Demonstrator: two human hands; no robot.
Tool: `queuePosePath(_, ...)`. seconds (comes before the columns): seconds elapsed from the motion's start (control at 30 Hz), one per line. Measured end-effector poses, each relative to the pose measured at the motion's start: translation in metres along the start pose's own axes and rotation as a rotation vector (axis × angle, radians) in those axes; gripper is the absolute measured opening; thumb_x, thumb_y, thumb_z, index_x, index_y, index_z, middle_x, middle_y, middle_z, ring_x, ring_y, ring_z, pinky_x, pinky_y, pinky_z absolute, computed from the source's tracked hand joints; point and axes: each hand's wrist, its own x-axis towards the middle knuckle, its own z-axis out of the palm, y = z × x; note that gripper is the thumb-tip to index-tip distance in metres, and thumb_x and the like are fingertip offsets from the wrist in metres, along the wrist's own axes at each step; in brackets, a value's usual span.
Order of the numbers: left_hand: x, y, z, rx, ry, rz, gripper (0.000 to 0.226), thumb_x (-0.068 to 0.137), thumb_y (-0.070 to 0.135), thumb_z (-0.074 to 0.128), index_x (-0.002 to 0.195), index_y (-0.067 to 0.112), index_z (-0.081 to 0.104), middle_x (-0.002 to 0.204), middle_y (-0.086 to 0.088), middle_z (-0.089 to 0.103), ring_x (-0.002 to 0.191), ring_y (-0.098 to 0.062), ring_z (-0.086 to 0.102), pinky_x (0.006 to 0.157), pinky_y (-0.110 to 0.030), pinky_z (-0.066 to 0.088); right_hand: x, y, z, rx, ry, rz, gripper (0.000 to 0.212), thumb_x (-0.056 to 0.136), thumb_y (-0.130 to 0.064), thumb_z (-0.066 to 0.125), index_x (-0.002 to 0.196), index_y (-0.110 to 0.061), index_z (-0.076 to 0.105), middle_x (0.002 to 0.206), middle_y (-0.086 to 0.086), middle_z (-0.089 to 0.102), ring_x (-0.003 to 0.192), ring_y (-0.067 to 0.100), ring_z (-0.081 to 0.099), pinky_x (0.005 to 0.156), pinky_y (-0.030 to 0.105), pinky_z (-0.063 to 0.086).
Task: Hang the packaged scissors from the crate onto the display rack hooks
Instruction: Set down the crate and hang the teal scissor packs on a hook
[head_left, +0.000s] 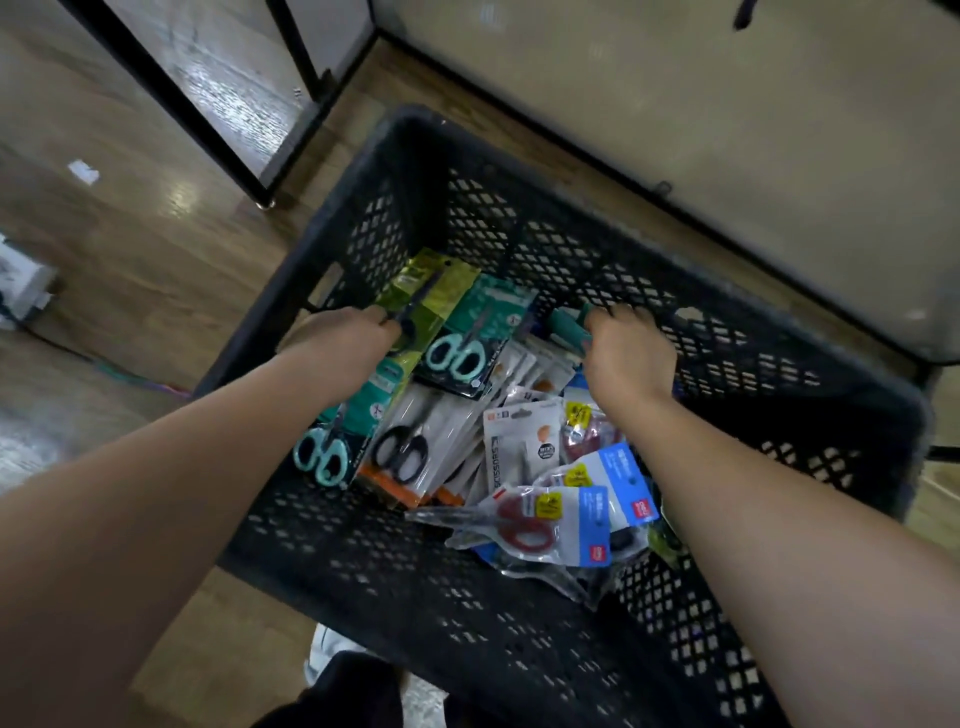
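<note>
A black plastic crate (779, 364) stands on the floor with several packaged scissors in it. My left hand (343, 338) reaches in and grips a yellow-green scissors pack (431, 291) at its lower end. Beside it lies a pack with mint-handled scissors (467, 343). My right hand (623, 348) grips a teal pack (569, 325) near the crate's far wall. Lower down lie a black-handled pair (402, 449) and red-handled pairs in blue packs (550, 525). No hooks of the display rack are in view.
The crate sits on a wooden floor (156, 270). A black-framed rack base (260, 171) stands at the upper left, and a pale panel with a black edge (727, 130) runs behind the crate. A white box (21, 286) and cables lie at the left.
</note>
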Motion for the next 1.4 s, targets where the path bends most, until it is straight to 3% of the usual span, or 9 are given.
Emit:
queuePosePath(0.23, 0.002, -0.005, 0.003, 0.036, 0.001, 0.073, 0.054, 0.085, 0.01, 0.062, 0.133, 0.017, 0.039, 0.12, -0.006, 0.048, 0.107, -0.025, 0.051, 0.071, -0.036, 0.048, 0.017, -0.008, -0.006, -0.023, 0.004, -0.048, 0.021, 0.088, -0.001, 0.049, 0.104, -0.009, 0.06, 0.105, 0.015, 0.062, 0.094, 0.033, 0.06, 0.065, 0.03, 0.035)
queuePosePath(0.4, 0.001, -0.005, -0.009, 0.078, -0.054, 0.131, 0.034, 0.09, 0.025, 0.059, 0.123, 0.02, 0.052, 0.117, -0.001, 0.053, 0.11, -0.023, 0.051, 0.083, -0.034, 0.044, 0.017, -0.011, -0.011, -0.032, 0.012, -0.121, 0.039, 0.083, 0.005, 0.048, 0.121, -0.007, 0.047, 0.105, 0.018, 0.062, 0.091, 0.037, 0.061, 0.061, 0.033, 0.035)
queuePosePath(0.47, 0.0, -0.007, -0.015, 0.032, -0.134, 0.141, 0.03, 0.09, 0.031, 0.059, 0.119, 0.023, 0.058, 0.117, 0.001, 0.053, 0.11, -0.023, 0.052, 0.08, -0.033, 0.044, 0.016, -0.011, -0.017, -0.013, -0.011, -0.191, 0.045, 0.084, 0.003, 0.048, 0.125, -0.01, 0.04, 0.103, 0.019, 0.061, 0.087, 0.038, 0.061, 0.059, 0.034, 0.034)
queuePosePath(0.6, -0.007, -0.013, -0.035, -0.069, -0.29, 0.176, 0.026, 0.09, 0.034, 0.06, 0.114, 0.023, 0.062, 0.115, 0.0, 0.06, 0.101, -0.02, 0.057, 0.068, -0.027, 0.041, 0.009, -0.012, -0.034, -0.064, -0.073, -0.358, 0.048, 0.08, 0.002, 0.054, 0.124, -0.017, 0.043, 0.098, 0.016, 0.056, 0.086, 0.035, 0.057, 0.059, 0.034, 0.031)
queuePosePath(0.7, -0.023, -0.014, -0.06, -0.013, -0.304, 0.23, 0.024, 0.092, 0.033, 0.058, 0.112, 0.022, 0.062, 0.112, 0.0, 0.063, 0.101, -0.02, 0.059, 0.072, -0.029, 0.046, -0.001, -0.015, -0.059, -0.066, -0.086, -0.369, 0.042, 0.082, 0.0, 0.055, 0.12, -0.016, 0.047, 0.096, 0.013, 0.054, 0.085, 0.032, 0.054, 0.057, 0.033, 0.029)
queuePosePath(0.83, -0.052, -0.02, -0.106, -0.042, -0.234, 0.272, 0.012, 0.091, 0.031, 0.06, 0.092, 0.02, 0.064, 0.094, 0.002, 0.064, 0.095, -0.019, 0.062, 0.075, -0.032, 0.05, -0.023, -0.016, -0.11, -0.07, -0.102, -0.391, 0.033, 0.084, -0.001, 0.054, 0.114, -0.014, 0.053, 0.097, 0.01, 0.055, 0.089, 0.032, 0.058, 0.057, 0.034, 0.035)
queuePosePath(1.0, -0.098, -0.033, -0.178, -0.057, -0.109, 0.289, 0.02, 0.091, 0.032, 0.059, 0.106, 0.021, 0.066, 0.105, 0.001, 0.065, 0.101, -0.019, 0.06, 0.077, -0.032, 0.048, -0.056, -0.024, -0.183, -0.092, -0.217, -0.458, 0.026, 0.088, -0.011, 0.047, 0.11, -0.016, 0.061, 0.106, 0.006, 0.064, 0.097, 0.03, 0.061, 0.075, 0.035, 0.05)
queuePosePath(1.17, -0.147, -0.049, -0.255, -0.091, -0.089, 0.294, 0.025, 0.091, 0.03, 0.059, 0.109, 0.016, 0.068, 0.107, -0.006, 0.066, 0.101, -0.025, 0.061, 0.08, -0.035, 0.051, -0.095, -0.042, -0.267, -0.058, -0.362, -0.402, 0.039, 0.089, -0.007, 0.044, 0.123, -0.018, 0.06, 0.113, 0.014, 0.065, 0.102, 0.032, 0.06, 0.076, 0.032, 0.046)
queuePosePath(1.4, -0.237, -0.083, -0.383, -0.103, 0.085, 0.297, 0.026, 0.094, 0.016, 0.054, 0.117, 0.01, 0.065, 0.115, -0.011, 0.063, 0.106, -0.028, 0.058, 0.084, -0.034, 0.046, -0.134, -0.063, -0.429, 0.078, -0.19, -0.213, 0.013, 0.086, -0.016, 0.058, 0.092, -0.019, 0.069, 0.095, 0.008, 0.068, 0.087, 0.028, 0.062, 0.066, 0.028, 0.044)
